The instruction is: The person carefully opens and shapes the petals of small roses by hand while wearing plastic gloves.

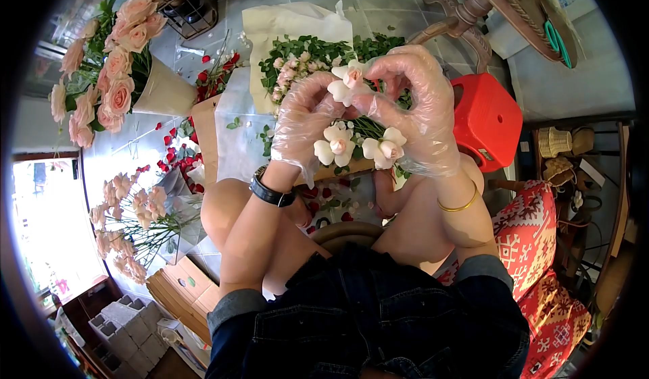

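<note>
A pale rose (350, 80) with a pink centre and white outer petals sits between my two hands, both in clear plastic gloves. My left hand (304, 119) is closed at its left side, fingertips against the lower petals. From the other side my right hand (419, 105) curls round with thumb and fingers at the petals; part of the grip is hidden. Just below, two more opened roses, a left one (334, 145) and a right one (385, 148), hang on green stems (368, 128) beneath my hands. Behind lies a bunch of small pink roses (297, 71) with green leaves.
Pink roses (118, 88) stand in a white container (165, 88) at upper left, more pale roses (122, 203) below them. Red petals (177, 156) litter the floor. A red stool (490, 119) stands to the right. Green-handled scissors (556, 41) lie at upper right.
</note>
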`<state>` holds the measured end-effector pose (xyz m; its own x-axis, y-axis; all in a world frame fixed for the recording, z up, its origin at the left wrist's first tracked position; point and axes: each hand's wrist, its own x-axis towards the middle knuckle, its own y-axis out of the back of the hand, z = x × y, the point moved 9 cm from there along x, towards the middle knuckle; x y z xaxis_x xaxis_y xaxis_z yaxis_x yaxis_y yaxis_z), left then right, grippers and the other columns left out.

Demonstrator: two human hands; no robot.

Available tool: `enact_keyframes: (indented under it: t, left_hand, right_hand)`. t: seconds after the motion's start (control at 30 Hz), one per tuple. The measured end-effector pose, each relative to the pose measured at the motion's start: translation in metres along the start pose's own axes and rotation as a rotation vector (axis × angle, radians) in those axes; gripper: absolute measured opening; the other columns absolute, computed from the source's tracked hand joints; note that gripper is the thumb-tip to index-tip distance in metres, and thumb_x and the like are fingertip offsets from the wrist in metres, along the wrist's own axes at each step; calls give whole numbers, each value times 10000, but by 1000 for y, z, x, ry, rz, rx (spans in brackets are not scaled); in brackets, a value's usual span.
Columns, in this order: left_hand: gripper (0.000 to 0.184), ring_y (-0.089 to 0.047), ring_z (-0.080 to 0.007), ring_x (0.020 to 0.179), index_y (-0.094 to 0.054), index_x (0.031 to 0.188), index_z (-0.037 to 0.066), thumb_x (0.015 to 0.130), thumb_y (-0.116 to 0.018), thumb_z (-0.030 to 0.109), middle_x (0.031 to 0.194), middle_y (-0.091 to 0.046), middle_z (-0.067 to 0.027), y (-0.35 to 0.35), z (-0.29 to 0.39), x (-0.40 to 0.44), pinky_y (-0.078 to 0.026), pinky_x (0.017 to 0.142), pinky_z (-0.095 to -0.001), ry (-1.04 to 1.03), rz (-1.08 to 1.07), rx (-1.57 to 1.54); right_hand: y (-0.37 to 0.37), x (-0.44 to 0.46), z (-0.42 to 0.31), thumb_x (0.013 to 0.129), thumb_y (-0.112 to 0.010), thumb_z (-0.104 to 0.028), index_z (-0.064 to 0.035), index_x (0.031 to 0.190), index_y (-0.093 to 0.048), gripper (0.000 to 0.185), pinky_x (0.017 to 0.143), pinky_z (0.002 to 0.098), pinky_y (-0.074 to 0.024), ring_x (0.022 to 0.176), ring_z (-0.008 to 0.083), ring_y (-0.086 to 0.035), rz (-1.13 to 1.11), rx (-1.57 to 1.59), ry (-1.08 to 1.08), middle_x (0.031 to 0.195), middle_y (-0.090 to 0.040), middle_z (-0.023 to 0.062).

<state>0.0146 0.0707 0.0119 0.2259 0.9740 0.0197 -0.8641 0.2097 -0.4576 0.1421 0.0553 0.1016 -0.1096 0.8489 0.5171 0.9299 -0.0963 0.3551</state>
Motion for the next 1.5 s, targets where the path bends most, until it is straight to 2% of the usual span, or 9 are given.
enact_keyframes:
  t: [0.1,0.43,0.5,0.83,0.9,0.97,1.17,1.23,1.5]
  left_hand:
    - [137,-592,-107,767,-541,1000,4,886,-544,79,883,-598,-48,-3,-1,0,-527,708,-254,25,-26,51]
    - [140,-590,-98,746,-539,1017,2,881,-523,32,856,-593,-43,-1,-6,0,-529,685,-245,68,13,121]
    - [142,-590,-97,744,-541,1016,2,878,-527,28,853,-594,-42,0,-9,1,-528,681,-244,81,6,95]
    - [132,-588,-107,721,-547,995,8,872,-549,56,831,-594,-43,1,-14,2,-525,655,-251,143,-47,87]
    - [132,-590,-113,711,-546,993,8,874,-548,65,823,-595,-44,-1,-13,1,-523,653,-252,140,-32,3]
    - [132,-593,-118,700,-545,991,8,877,-548,74,815,-596,-45,-3,-9,0,-521,650,-253,137,-18,-81]
    - [156,-607,-116,673,-532,1016,4,888,-537,93,820,-596,-46,0,-13,0,-519,619,-228,185,13,61]
    - [163,-609,-111,673,-529,1026,5,892,-534,98,819,-595,-47,0,-16,2,-519,608,-218,164,-44,56]
    - [166,-591,-96,648,-535,1021,7,894,-540,114,778,-590,-35,2,-18,1,-498,585,-212,173,-13,108]
  right_hand:
    - [-2,1,-6,648,-754,-71,-66,870,-594,274,561,234,-400,616,114,-437,-16,-56,74,827,-498,28]
    - [-2,3,-10,649,-753,-71,-71,871,-597,271,575,239,-411,631,120,-448,-21,-47,99,845,-508,25]
    - [0,2,6,667,-752,-94,-55,816,-597,218,619,230,-413,682,103,-467,-8,-13,-77,877,-516,23]
    - [-3,2,15,701,-717,-68,-30,791,-597,155,630,229,-417,700,109,-483,-82,28,-61,870,-515,38]
    - [-1,3,10,693,-718,-75,-45,802,-620,150,604,229,-424,654,106,-484,-69,8,-22,830,-519,27]
    - [-2,4,4,696,-713,-67,-45,802,-617,145,621,236,-433,674,123,-502,-90,-19,8,833,-518,36]
    - [-5,4,-10,688,-706,-48,-48,811,-603,160,678,275,-452,734,196,-540,-101,-115,87,847,-512,70]
    - [-5,5,-12,683,-709,-49,-51,817,-600,172,683,283,-452,741,207,-542,-97,-127,92,848,-510,73]
    - [-3,1,-25,630,-724,-35,-75,850,-597,257,609,331,-451,711,233,-530,-39,-411,317,830,-501,59]
